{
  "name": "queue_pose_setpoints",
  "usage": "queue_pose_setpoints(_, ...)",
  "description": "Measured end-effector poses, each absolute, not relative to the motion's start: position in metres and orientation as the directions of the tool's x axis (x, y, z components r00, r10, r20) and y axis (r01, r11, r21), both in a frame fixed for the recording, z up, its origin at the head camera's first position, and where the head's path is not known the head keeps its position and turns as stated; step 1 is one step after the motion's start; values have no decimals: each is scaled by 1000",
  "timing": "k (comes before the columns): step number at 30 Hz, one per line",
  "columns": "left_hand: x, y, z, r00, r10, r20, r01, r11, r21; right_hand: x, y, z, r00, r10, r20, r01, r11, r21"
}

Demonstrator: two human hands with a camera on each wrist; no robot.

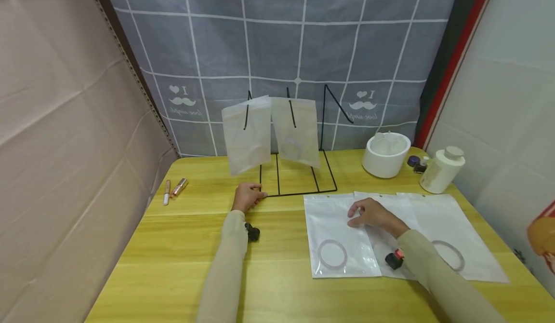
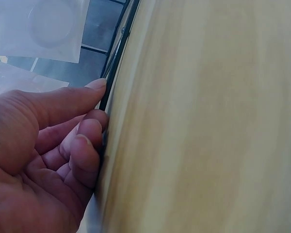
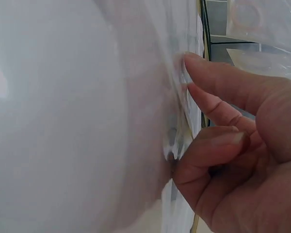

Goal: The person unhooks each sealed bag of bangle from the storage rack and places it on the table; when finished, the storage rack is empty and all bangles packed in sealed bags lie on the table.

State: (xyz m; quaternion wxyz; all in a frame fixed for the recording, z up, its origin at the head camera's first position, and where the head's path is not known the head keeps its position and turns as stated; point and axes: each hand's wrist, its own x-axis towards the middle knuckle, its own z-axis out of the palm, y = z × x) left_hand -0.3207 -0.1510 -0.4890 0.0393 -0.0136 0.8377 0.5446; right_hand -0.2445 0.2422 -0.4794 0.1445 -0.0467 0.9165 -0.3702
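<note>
A black wire display rack stands at the back of the wooden table. Two white zip bags hang from its hooks, and the hook on the right is bare. My left hand pinches the rack's base wire at the front left corner, thumb and curled fingers against it. More flat white zip bags lie overlapping at the right, the leftmost bag showing a ring outline through its clear face. Over that bag's upper right part, my right hand has thumb and fingers spread apart, fingertips right at the plastic.
Two small lipstick-like tubes lie at the left. A white round container, a white bottle and small dark bottles stand at the back right. A grey checked cloth hangs behind the rack.
</note>
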Motion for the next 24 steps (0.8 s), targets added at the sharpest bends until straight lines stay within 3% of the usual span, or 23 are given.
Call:
queue_pose_setpoints(4,-323,-151,-490,-996,20,-93,-76,412,908,-249,244,-468,-955,-220,-198,-17,708,-706)
queue_pose_setpoints(11,-325,-152,-491,-995,9,-96,-84,413,907,-284,237,-438,-993,-119,-27,-54,625,-779)
queue_pose_setpoints(16,-326,-153,-490,-995,8,-98,-87,398,913,-312,215,-430,-983,-94,157,-181,623,-761)
queue_pose_setpoints(24,-329,-151,-495,-993,-15,-118,-115,386,915,-338,167,-412,-911,-185,369,-412,474,-779)
